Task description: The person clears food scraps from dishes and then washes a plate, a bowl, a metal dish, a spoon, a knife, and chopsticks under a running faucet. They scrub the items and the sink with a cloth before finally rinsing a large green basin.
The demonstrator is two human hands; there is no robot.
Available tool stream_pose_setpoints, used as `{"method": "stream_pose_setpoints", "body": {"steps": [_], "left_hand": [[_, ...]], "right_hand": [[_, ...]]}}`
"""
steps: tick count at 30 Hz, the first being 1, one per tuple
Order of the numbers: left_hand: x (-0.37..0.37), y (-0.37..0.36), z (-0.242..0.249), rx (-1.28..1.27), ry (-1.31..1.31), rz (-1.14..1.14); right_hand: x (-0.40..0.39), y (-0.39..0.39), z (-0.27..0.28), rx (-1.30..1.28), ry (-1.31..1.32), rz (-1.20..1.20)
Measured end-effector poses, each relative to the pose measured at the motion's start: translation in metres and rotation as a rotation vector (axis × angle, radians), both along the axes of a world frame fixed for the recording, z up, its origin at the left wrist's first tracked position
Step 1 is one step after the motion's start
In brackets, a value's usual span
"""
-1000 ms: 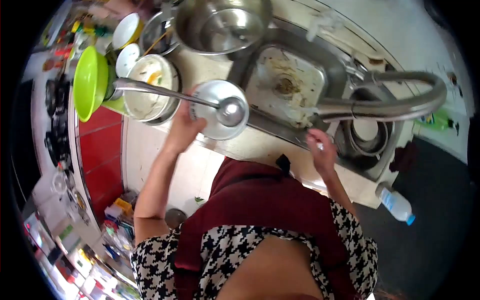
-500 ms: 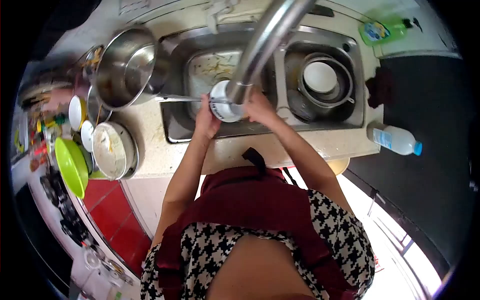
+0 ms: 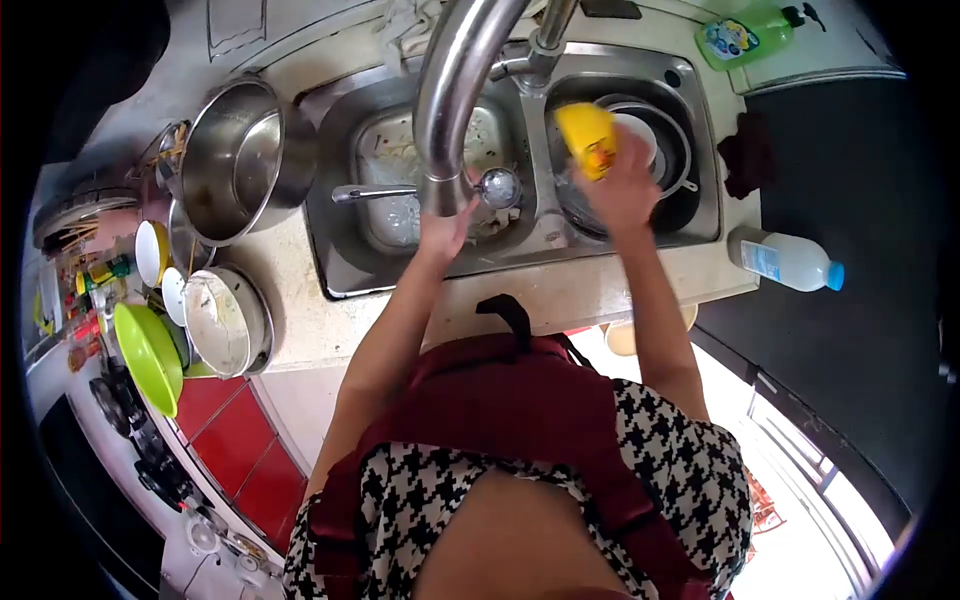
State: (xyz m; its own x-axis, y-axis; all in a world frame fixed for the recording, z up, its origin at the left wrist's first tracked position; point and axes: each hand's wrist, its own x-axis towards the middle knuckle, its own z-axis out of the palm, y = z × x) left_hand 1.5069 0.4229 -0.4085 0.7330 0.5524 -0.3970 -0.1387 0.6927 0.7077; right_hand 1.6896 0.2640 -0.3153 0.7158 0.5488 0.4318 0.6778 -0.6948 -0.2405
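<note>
Under the faucet (image 3: 440, 110), my left hand (image 3: 445, 232) is closed on a metal ladle (image 3: 375, 192); its round bowl lies right of the spout and its handle points left over the left basin (image 3: 385, 150). The faucet hides part of my fingers. Over the right basin, my right hand (image 3: 622, 185) is slightly blurred and holds a yellow cup (image 3: 585, 135) with an orange print. Below that cup, a white bowl (image 3: 640, 130) sits in a metal pot (image 3: 680, 160).
Left of the sink stand a large steel pot (image 3: 235, 165), a food-stained white pot (image 3: 220, 320) and a green basin (image 3: 148, 358). Right of it are a capped bottle (image 3: 785, 260), a dark cloth (image 3: 747, 157) and green soap (image 3: 745, 42).
My right hand has moved right from the faucet to the right basin with the cup, whose yellow side now shows. My left hand keeps the ladle, now under the spout.
</note>
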Motion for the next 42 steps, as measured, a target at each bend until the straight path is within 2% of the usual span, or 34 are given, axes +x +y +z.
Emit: {"method": "stream_pose_setpoints", "body": {"steps": [2,5,7,8,10,12,13,14,17,19,21,22,23,24,25,28,30,31,33,34,35,36,39,40,41,42], "left_hand": [[-0.001,-0.006,-0.001,0.143,0.025,0.040],[-0.009,-0.010,0.000,0.269,0.268,0.117],[-0.021,-0.011,-0.014,0.535,0.494,0.011],[-0.036,-0.006,-0.028,0.747,0.638,-0.118],[-0.041,-0.007,-0.027,0.984,0.659,-0.202],[-0.038,-0.017,-0.021,1.038,0.428,-0.092],[-0.038,-0.015,-0.012,1.324,0.385,-0.159],[-0.036,-0.012,-0.005,1.367,0.433,-0.258],[-0.026,-0.007,0.010,1.444,0.584,-0.528],[-0.018,-0.006,0.025,1.355,0.678,-0.537],[-0.013,-0.008,0.015,1.273,0.634,-0.504],[-0.011,-0.009,0.011,1.232,0.612,-0.487],[-0.005,-0.014,-0.001,1.304,0.584,-0.422],[-0.001,-0.017,-0.001,1.379,0.565,-0.393],[0.004,-0.020,0.007,1.454,0.548,-0.361],[0.000,-0.016,0.049,1.596,0.451,-0.283],[-0.027,-0.004,0.065,1.933,0.586,-0.337],[-0.043,0.003,0.074,1.926,0.562,-0.192],[-0.086,0.009,0.085,1.496,0.564,-0.030],[-0.106,0.010,0.090,1.284,0.536,0.054],[-0.129,0.010,0.082,1.035,0.567,0.201],[-0.149,0.011,0.087,0.909,0.556,0.437],[-0.225,0.029,0.109,0.814,0.826,0.750],[-0.242,0.034,0.126,0.629,0.697,0.888],[-0.258,0.043,0.137,0.358,0.639,0.972],[-0.284,0.052,0.133,0.016,0.472,0.984]], "right_hand": [[0.028,-0.008,0.003,-0.088,0.064,-0.143],[0.069,-0.015,-0.020,-0.220,0.292,-0.324],[0.098,-0.023,-0.054,-0.323,0.412,-0.351],[0.115,-0.028,-0.083,-0.369,0.476,-0.327],[0.122,-0.030,-0.091,-0.417,0.554,-0.298],[0.127,-0.030,-0.092,-0.419,0.590,-0.273],[0.128,-0.031,-0.093,-0.399,0.597,-0.271],[0.128,-0.030,-0.096,-0.430,0.545,-0.280],[0.097,-0.025,-0.056,-0.471,0.321,-0.298],[0.084,-0.027,-0.051,-0.222,0.331,-0.011],[0.035,-0.006,0.008,0.002,1.341,0.164],[0.008,-0.003,0.010,0.040,1.565,0.292],[-0.016,0.004,0.011,-0.146,1.616,0.344],[-0.037,0.004,0.006,-0.301,1.484,0.523],[-0.052,0.000,-0.001,-0.347,1.150,0.712],[-0.069,-0.006,-0.006,-0.277,1.006,0.621],[-0.064,-0.016,0.015,-0.227,1.031,0.409],[-0.055,-0.028,0.007,-0.177,0.909,0.322],[-0.041,-0.033,0.023,-0.357,0.645,-0.029],[-0.020,-0.054,-0.002,-0.321,0.383,0.012],[-0.013,-0.055,0.006,-0.413,0.372,-0.081],[-0.007,-0.056,0.015,-0.507,0.356,-0.179],[0.044,-0.100,-0.040,-0.448,0.039,0.007],[0.046,-0.093,-0.040,-0.594,0.117,-0.036],[0.049,-0.085,-0.036,-0.742,0.192,-0.080],[0.051,-0.078,-0.034,-0.892,0.267,-0.129]]}}
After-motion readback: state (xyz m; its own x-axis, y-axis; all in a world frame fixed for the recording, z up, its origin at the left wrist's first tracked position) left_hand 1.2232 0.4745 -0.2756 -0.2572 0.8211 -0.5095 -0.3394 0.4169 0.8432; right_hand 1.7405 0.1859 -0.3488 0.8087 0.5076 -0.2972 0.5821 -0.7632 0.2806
